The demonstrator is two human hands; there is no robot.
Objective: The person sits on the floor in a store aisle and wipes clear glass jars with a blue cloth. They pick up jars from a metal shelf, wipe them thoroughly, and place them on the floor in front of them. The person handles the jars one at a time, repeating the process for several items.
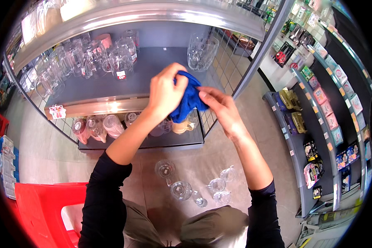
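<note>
A blue cloth (188,99) hangs bunched in front of the grey shelf (127,85). My left hand (166,88) grips its upper left part with curled fingers. At the cloth's right side, my right hand (219,105) pinches the fabric between thumb and fingers. Whether anything is wrapped inside the cloth cannot be seen. Behind the hands, a large clear glass vessel (201,54) stands at the shelf's right end. Several clear glass mugs (121,63) crowd the left half of the same shelf, some bearing labels.
Pink-toned cups (113,124) and a yellowish cup (183,126) occupy the bottom shelf. Several glass vessels (181,189) stand on the floor before my knees. A red plastic stool (43,204) is at left. Wire mesh (232,59) closes the rack's right side; stocked shelves (325,124) line the right.
</note>
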